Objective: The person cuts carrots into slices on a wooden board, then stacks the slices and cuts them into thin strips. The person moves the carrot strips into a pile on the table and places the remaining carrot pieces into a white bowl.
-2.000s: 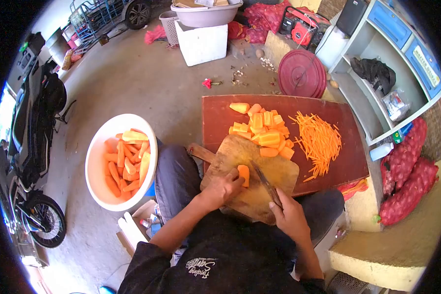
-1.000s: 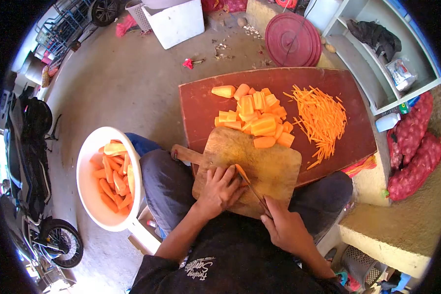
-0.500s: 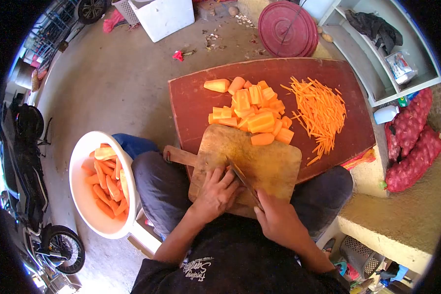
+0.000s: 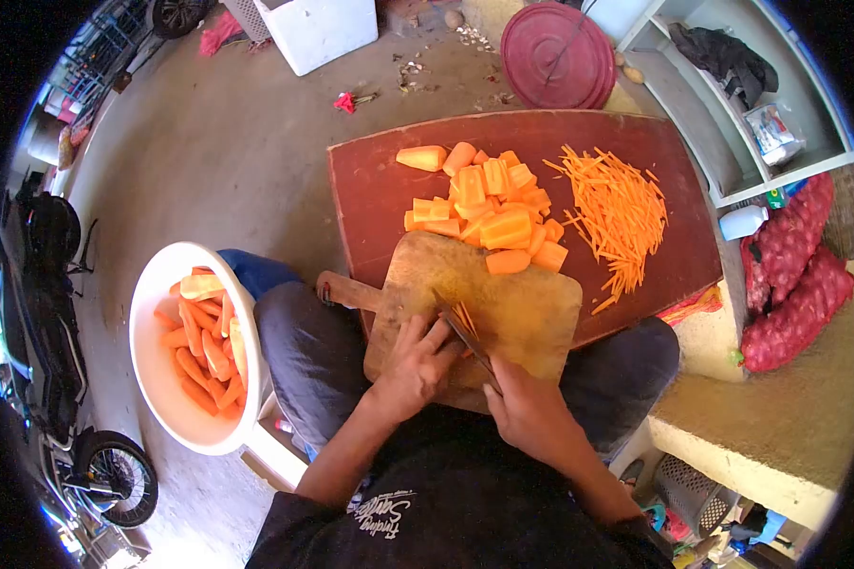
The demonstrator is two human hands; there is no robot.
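Note:
A wooden cutting board (image 4: pixel 527 308) with a handle lies across my lap, its far edge against the red table (image 4: pixel 380 180). My right hand (image 4: pixel 531 408) grips a knife (image 4: pixel 467 338), whose blade slants up and left over the board. Close against the blade, my left hand (image 4: pixel 413 365) has its fingers curled down on a piece of carrot, mostly hidden beneath them. Thin carrot strips (image 4: pixel 465 315) lie on the right side of the blade. Beyond the board sit a heap of carrot chunks (image 4: pixel 503 228) and a pile of carrot shreds (image 4: pixel 621 223).
A white tub (image 4: pixel 147 360) of peeled carrots stands by my left knee. To the right are a grey shelf (image 4: pixel 712 142), red net sacks (image 4: pixel 797 308) and a concrete ledge (image 4: pixel 759 427). A motorcycle (image 4: pixel 52 322) is at far left, a dark red lid (image 4: pixel 555 57) behind the table.
Carrot strips now show to the right of the blade, where the board was bare. Both hands have shifted slightly; the knife stays beside the left fingers.

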